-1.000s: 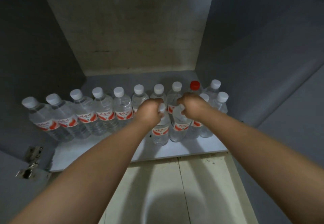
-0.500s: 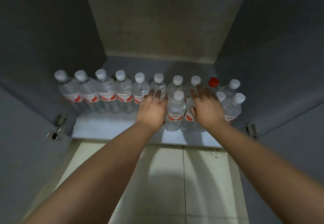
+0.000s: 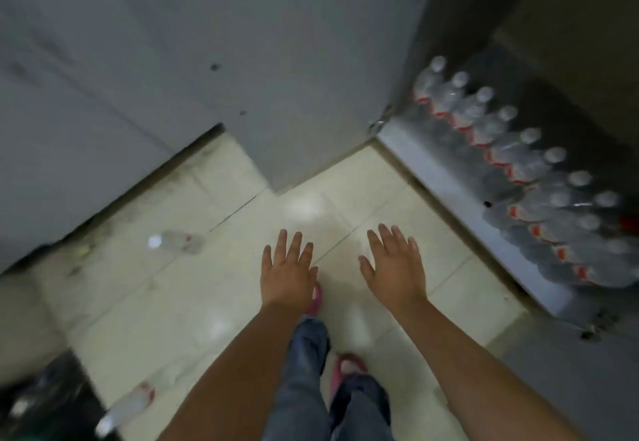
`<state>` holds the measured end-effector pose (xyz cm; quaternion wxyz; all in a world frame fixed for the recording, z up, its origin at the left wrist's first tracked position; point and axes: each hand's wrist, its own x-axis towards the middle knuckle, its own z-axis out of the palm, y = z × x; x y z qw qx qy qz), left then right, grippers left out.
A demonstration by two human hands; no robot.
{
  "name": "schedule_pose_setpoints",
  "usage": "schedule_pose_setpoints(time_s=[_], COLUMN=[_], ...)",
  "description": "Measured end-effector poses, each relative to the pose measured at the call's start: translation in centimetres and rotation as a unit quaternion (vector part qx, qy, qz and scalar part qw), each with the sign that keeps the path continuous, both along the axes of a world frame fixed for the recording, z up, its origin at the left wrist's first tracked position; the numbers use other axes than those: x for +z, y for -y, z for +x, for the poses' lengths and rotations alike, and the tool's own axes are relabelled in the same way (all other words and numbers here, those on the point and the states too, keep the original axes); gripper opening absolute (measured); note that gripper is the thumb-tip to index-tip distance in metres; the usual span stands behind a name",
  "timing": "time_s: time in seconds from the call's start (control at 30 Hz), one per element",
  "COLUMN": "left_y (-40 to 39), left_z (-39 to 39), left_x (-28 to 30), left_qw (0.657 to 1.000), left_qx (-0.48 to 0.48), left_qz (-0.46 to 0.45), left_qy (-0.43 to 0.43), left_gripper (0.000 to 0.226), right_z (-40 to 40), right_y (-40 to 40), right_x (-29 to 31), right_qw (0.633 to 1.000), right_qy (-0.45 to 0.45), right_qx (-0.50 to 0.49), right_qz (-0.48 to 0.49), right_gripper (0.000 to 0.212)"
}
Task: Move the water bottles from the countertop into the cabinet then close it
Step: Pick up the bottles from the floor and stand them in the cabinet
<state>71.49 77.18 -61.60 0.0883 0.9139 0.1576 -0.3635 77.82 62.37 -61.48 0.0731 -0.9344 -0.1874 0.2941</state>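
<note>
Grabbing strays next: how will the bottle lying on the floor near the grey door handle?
The bottle lies on its side on smooth tile, so a nudge would probably roll it. It looks clear, thin plastic: likely squashy, its weight unclear through blur.

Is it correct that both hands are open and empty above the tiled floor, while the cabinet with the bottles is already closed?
Not quite. Left hand and right hand are open and empty above the floor, but the head view shows the cabinet open, its bottles visible.

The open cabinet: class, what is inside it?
Upright water bottles in rows on the cabinet floor, mostly white-capped, one red cap at the edge. The frame cuts off the far end.
</note>
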Motion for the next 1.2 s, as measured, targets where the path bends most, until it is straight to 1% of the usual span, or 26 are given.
schedule_pose_setpoints(time_s=[0.07, 0.1, 0.13, 0.23, 0.27, 0.33, 0.4, 0.47, 0.53, 0.63, 0.73, 0.83, 0.97, 1.07, 1.13, 1.2], left_y=[-2.6, -3.9, -5.2, -9.4, -10.8, -13.1, -15.0, -16.5, -17.4, -18.1, -18.4, -18.9, -21.1, -23.6, -24.9, -25.9], left_z=[-5.8, -8.6, -11.3, -18.6, -21.0, -25.6, -30.1, -34.3, -38.1, -42.2, -44.2, -45.1, -44.7, -44.2, -43.9, -43.6], left_x=[2.3, 3.4, 4.4, 6.5, 7.1, 7.3, 6.8, 5.8, 4.0, 0.2, -4.1, -8.8, -15.3, -20.3, -22.8, -24.0], left_qw=[0.997, 0.993, 0.990, 0.974, 0.966, 0.951, 0.937, 0.921, 0.912, 0.897, 0.883, 0.874, 0.880, 0.895, 0.905, 0.913], left_qx=[0.078, 0.111, 0.139, 0.221, 0.253, 0.303, 0.344, 0.384, 0.407, 0.441, 0.470, 0.485, 0.474, 0.445, 0.425, 0.406], left_qz=[0.007, 0.013, 0.025, 0.053, 0.059, 0.069, 0.067, 0.062, 0.055, 0.032, -0.006, -0.029, -0.031, -0.025, -0.026, -0.037], left_qy=[-0.022, -0.027, -0.025, -0.014, -0.014, -0.009, -0.004, 0.001, 0.000, -0.005, -0.003, 0.002, -0.002, -0.010, -0.012, -0.006], left_gripper=[0.051, 0.051, 0.051, 0.051, 0.051, 0.051, 0.052, 0.052, 0.053, 0.055, 0.058, 0.061, 0.067, 0.072, 0.070, 0.063], right_z=[-3.4, -5.0, -6.6, -11.0, -12.5, -15.8, -19.0, -21.8, -24.5, -28.7, -32.0, -33.1, -31.8, -30.5, -29.6, -28.3], right_y=[-3.4, -5.1, -6.9, -12.4, -14.0, -17.9, -21.0, -23.5, -25.6, -28.4, -30.0, -31.0, -31.8, -32.7, -33.6, -34.7], right_x=[2.1, 3.2, 3.8, 5.6, 5.2, 6.3, 6.0, 5.2, 4.1, 2.0, -1.0, -4.6, -10.3, -14.8, -17.2, -18.9], right_qw=[0.999, 0.997, 0.993, 0.977, 0.971, 0.955, 0.950, 0.930, 0.917, 0.900, 0.881, 0.869, 0.860, 0.845, 0.838, 0.833], right_qy=[-0.020, -0.010, 0.009, 0.002, 0.005, 0.027, 0.011, -0.004, 0.000, 0.000, -0.008, -0.017, -0.020, -0.023, -0.029, -0.029], right_qx=[0.049, 0.081, 0.120, 0.213, 0.238, 0.296, 0.311, 0.366, 0.395, 0.431, 0.467, 0.486, 0.494, 0.510, 0.520, 0.530], right_qz=[0.009, 0.013, 0.018, -0.005, -0.001, 0.008, 0.024, -0.019, -0.049, -0.066, -0.080, -0.090, -0.128, -0.157, -0.164, -0.158], right_gripper=[0.050, 0.047, 0.043, 0.040, 0.039, 0.038, 0.044, 0.050, 0.052, 0.051, 0.051, 0.051, 0.052, 0.052, 0.052, 0.052])
